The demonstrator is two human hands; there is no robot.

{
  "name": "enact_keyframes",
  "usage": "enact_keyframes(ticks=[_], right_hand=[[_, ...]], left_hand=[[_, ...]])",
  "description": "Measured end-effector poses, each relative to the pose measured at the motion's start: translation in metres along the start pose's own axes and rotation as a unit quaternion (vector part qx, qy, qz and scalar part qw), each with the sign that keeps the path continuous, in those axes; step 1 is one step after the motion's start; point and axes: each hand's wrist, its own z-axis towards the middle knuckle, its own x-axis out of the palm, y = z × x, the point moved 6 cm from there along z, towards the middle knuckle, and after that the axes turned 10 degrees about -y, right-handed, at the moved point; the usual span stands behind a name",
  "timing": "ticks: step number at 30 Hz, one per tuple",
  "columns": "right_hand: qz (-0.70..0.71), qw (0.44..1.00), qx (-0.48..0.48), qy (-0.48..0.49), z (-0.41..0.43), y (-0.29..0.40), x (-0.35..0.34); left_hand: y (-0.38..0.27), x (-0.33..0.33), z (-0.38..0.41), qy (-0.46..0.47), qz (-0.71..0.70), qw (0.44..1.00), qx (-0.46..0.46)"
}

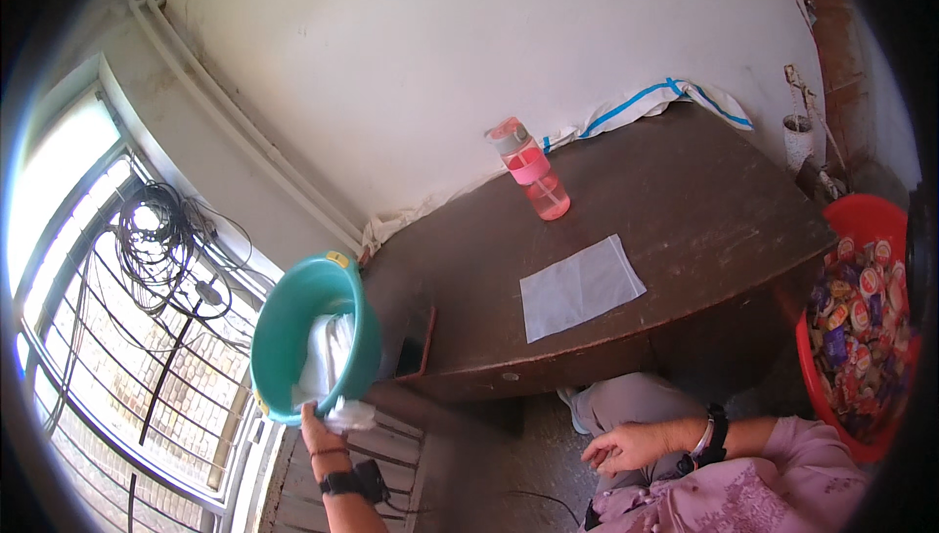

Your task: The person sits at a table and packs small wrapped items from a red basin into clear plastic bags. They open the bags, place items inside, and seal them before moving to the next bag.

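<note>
My left hand [314, 423] is at the near rim of a teal plastic tub [268, 320], its fingers partly hidden against the rim. White sheets or bags [326, 353] lie inside the tub, and a blurred white piece [351, 416] shows beside my fingers; whether I grip it or the rim is unclear. Over my lap rests my right hand [612, 449], fingers loosely bent, with nothing seen in it. A thin translucent plastic bag [579, 289] lies flat on the dark table [469, 261]. Behind it a pink water bottle [539, 173] stands upright.
On the right is a red tub [807, 357] full of small wrapped sweets [858, 313]. A dark flat object with a red edge [418, 342] lies at the table's left. Coiled black cables [158, 247] hang on the window grille at left. White cloth with blue stripes [631, 109] runs along the wall.
</note>
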Motion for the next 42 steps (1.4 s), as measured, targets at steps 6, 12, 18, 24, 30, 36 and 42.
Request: enact_keyframes(ticks=[6,12,18,24,30,36,42], right_hand=[[0.010,1.000,0.002,-0.021,-0.002,-0.004,-0.006],[0.004,0.997,-0.035,-0.066,0.012,-0.002,-0.010],[0.176,0.976,0.048,-0.119,0.019,0.016,-0.009],[0.278,0.959,0.028,-0.053,0.038,-0.007,0.010],[0.208,0.967,0.060,-0.130,0.109,-0.073,0.011],[0.149,0.986,0.020,-0.067,0.106,-0.089,0.006],[0.145,0.982,-0.004,-0.123,0.078,-0.083,-0.029]], left_hand=[[0.033,0.095,0.021,0.052,-0.033,0.998,-0.002],[0.030,0.134,-0.057,0.120,-0.010,0.992,0.048],[0.132,0.145,-0.218,0.160,0.060,0.981,0.098],[0.315,0.050,-0.219,0.268,0.429,0.746,0.432],[0.314,0.118,-0.288,0.239,0.399,0.781,0.417],[0.345,0.195,-0.368,0.349,0.344,0.822,0.289],[0.384,0.246,-0.419,0.465,0.323,0.802,0.191]])
